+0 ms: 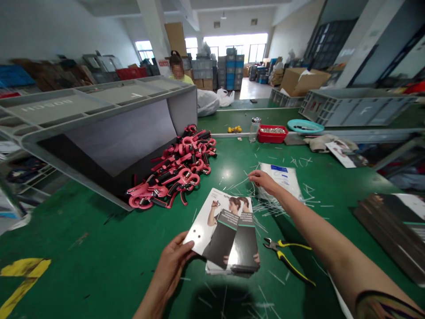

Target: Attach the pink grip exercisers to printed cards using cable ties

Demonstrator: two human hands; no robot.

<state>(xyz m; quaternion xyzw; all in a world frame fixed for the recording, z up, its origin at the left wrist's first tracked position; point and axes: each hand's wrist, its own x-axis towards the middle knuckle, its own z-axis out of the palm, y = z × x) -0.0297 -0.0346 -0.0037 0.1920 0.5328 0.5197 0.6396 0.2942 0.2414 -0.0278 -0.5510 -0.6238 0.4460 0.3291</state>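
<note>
Your left hand (177, 253) clamps a printed card (201, 228) at lower centre, over a card stack (245, 248). Your right hand (264, 181), right of centre, is at the white strips (272, 207) beside a plastic bag (283, 177); I can't tell whether its fingertips grip one. This looks like strip-picking, calling for a fine pinch. The upper-left crate (109, 95) seems to read BOSCH; the card's lettering is illegible.

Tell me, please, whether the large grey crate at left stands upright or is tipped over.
The grey crate is tipped on its side: its mouth opens sideways, with hand grips heaped there on the green tabletop.
</note>
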